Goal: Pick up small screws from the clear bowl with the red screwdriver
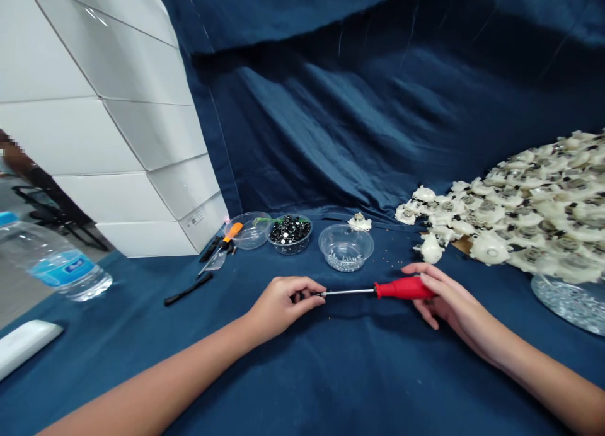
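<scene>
A red-handled screwdriver [404, 289] lies level above the blue cloth, its metal shaft pointing left. My right hand [442, 294] is closed around the end of its handle. At the tip, my left hand [293, 300] pinches a small dark part, mostly hidden by the fingers; the screwdriver's tip meets it there. Just beyond the hands stands a clear plastic bowl [346, 247] with small silver screws in it. Left of that bowl, another clear bowl [289, 234] is heaped with small black pieces.
Many cream plastic assemblies [524, 209] are piled at the right, near a clear container of metal pieces [570, 300]. White boxes [155, 146] are stacked at the left beside a water bottle [61, 269]. An orange-handled screwdriver [231, 233] and a black strip [189, 290] lie nearby.
</scene>
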`<control>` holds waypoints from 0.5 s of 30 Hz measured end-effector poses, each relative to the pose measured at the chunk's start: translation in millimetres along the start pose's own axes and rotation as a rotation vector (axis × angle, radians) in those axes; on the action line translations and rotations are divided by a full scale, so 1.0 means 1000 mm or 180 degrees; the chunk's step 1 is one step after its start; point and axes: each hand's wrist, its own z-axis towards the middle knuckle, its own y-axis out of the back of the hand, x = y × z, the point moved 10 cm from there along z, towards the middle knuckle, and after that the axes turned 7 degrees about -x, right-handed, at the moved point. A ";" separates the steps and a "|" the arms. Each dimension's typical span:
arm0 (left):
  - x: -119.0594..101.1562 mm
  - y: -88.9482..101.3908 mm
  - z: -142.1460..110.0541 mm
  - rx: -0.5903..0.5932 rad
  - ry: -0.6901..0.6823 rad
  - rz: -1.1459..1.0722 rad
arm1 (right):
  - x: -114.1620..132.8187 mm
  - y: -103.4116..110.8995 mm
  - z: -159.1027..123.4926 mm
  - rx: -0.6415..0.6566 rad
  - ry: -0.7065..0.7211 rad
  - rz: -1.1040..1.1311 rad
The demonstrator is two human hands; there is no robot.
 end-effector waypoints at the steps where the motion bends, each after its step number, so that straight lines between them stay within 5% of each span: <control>1: 0.001 0.000 0.000 0.0006 0.0016 -0.0009 | -0.001 0.000 0.000 0.0014 -0.0017 -0.0168; 15: 0.008 -0.003 0.002 0.0112 0.0389 -0.0288 | -0.006 0.000 0.000 -0.0070 -0.0281 0.0196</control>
